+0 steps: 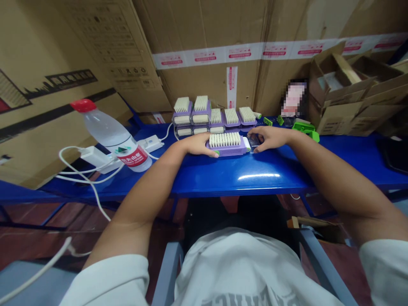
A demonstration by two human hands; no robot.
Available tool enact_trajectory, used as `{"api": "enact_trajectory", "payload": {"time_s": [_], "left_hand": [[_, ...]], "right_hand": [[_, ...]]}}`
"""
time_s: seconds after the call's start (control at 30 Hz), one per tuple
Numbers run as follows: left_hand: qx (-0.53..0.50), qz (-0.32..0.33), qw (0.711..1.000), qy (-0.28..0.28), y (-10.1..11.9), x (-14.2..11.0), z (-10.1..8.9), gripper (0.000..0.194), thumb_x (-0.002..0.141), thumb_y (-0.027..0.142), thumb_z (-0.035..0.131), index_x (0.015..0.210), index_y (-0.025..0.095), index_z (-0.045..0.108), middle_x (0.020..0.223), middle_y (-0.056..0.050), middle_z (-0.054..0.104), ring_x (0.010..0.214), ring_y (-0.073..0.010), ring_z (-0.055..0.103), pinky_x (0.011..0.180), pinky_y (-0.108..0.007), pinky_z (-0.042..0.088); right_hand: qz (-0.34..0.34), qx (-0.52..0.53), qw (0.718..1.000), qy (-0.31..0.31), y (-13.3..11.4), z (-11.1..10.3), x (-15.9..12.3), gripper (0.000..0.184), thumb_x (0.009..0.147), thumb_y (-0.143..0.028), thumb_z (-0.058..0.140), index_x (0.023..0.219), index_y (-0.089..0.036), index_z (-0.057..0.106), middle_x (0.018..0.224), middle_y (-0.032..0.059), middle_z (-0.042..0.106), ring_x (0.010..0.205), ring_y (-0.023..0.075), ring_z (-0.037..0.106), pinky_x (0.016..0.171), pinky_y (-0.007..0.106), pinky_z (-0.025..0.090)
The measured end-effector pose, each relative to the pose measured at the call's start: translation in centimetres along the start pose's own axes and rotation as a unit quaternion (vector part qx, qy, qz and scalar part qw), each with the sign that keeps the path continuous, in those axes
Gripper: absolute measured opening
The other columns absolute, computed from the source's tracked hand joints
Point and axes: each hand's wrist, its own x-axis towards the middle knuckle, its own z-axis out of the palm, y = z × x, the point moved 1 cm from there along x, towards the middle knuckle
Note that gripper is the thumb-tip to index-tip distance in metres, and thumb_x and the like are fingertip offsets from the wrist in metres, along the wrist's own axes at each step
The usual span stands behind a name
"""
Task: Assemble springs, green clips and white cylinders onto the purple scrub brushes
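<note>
My left hand (202, 145) grips the left end of a purple bristle brush (227, 149) with cream bristles, lying on the blue table (223, 176). My right hand (270, 138) sits at the brush's other end, its fingers around a small glossy dark piece (253, 142) in clear wrapping. A white part (245, 142) joins that piece to the brush. Just behind my hands stand several similar purple brushes (204, 112), stacked in two layers. Bright green plastic parts (304, 128) lie beyond my right hand.
A water bottle with a red cap (114, 136) lies tilted at the left, near white chargers (95, 159) and loose white cables (86, 176). Cardboard sheets (207, 42) rise behind the table. Open cardboard boxes (347, 91) stand at the back right, beside an upright phone (293, 102).
</note>
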Motion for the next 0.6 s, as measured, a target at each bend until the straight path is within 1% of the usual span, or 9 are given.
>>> {"api": "enact_trajectory", "payload": {"time_s": [0.13, 0.3, 0.43, 0.6], "left_hand": [[-0.009, 0.005, 1.000, 0.000, -0.13, 0.10, 0.10, 0.090, 0.071, 0.063, 0.091, 0.149, 0.024, 0.068, 0.153, -0.012, 0.073, 0.137, -0.0380, 0.071, 0.118, -0.048, 0.053], [-0.018, 0.000, 1.000, -0.005, 0.04, 0.13, 0.14, 0.091, 0.071, 0.062, 0.090, 0.149, 0.022, 0.068, 0.154, -0.013, 0.073, 0.139, -0.0389, 0.069, 0.119, -0.048, 0.052], [-0.009, -0.001, 1.000, -0.002, 0.29, 0.07, 0.11, 0.093, 0.070, 0.064, 0.090, 0.151, 0.022, 0.067, 0.156, -0.014, 0.071, 0.140, -0.0395, 0.069, 0.119, -0.048, 0.051], [-0.002, -0.002, 1.000, -0.003, 0.26, 0.04, 0.13, 0.090, 0.072, 0.063, 0.090, 0.149, 0.022, 0.067, 0.153, -0.013, 0.073, 0.138, -0.0391, 0.070, 0.117, -0.048, 0.053]], "right_hand": [[-0.020, -0.004, 1.000, 0.009, -0.11, 0.10, 0.04, 0.070, 0.074, -0.060, 0.089, 0.129, -0.021, 0.073, 0.104, 0.0075, 0.077, 0.084, 0.0255, 0.068, 0.080, 0.040, 0.057], [-0.012, -0.004, 1.000, 0.007, -0.40, 0.17, 0.12, 0.069, 0.073, -0.059, 0.089, 0.127, -0.019, 0.073, 0.108, 0.0090, 0.076, 0.085, 0.0257, 0.068, 0.081, 0.040, 0.057], [-0.018, 0.003, 1.000, 0.005, -0.35, 0.21, 0.20, 0.069, 0.074, -0.060, 0.089, 0.127, -0.020, 0.073, 0.108, 0.0087, 0.077, 0.087, 0.0266, 0.068, 0.083, 0.042, 0.057], [-0.011, 0.006, 1.000, 0.000, -0.33, 0.26, 0.22, 0.071, 0.074, -0.061, 0.089, 0.129, -0.020, 0.072, 0.111, 0.0101, 0.077, 0.091, 0.0291, 0.070, 0.086, 0.045, 0.058]]}}
